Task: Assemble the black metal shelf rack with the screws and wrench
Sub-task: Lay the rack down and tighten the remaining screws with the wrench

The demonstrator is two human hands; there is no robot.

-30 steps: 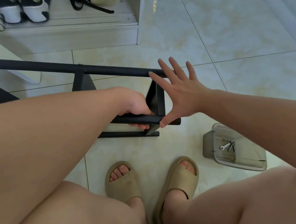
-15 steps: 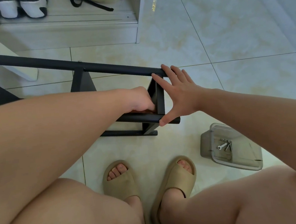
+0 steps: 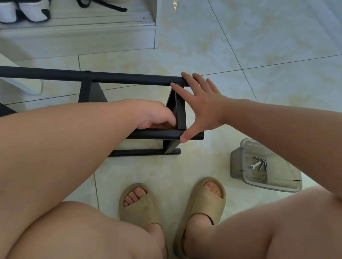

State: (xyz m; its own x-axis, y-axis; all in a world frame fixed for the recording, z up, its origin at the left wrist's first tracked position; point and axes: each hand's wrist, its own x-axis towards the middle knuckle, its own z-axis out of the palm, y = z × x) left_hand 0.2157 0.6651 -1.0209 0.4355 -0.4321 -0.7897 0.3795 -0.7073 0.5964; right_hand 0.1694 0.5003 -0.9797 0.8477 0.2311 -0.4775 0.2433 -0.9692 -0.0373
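The black metal shelf rack (image 3: 122, 78) lies on the tiled floor in front of me, two round tubes joined by an upright end plate. My left hand (image 3: 155, 118) reaches inside the frame, fingers curled over the lower tube and against the plate; what the fingertips touch is hidden. My right hand (image 3: 203, 107) is spread across the rack's end, fingers resting on the upper tube's tip and thumb on the lower tube's tip. A small silver wrench (image 3: 255, 165) and several screws (image 3: 263, 164) lie in a clear plastic container (image 3: 237, 165) on the floor to the right.
My knees and feet in tan slippers (image 3: 139, 204) fill the foreground. A pale low cabinet (image 3: 69, 41) with shoes (image 3: 20, 8) and a bag stands behind the rack. Open tile floor stretches to the right and far right.
My right hand came down from the air onto the rack's end. My left hand let go of its wrap on the lower tube and slid its fingers toward the end plate.
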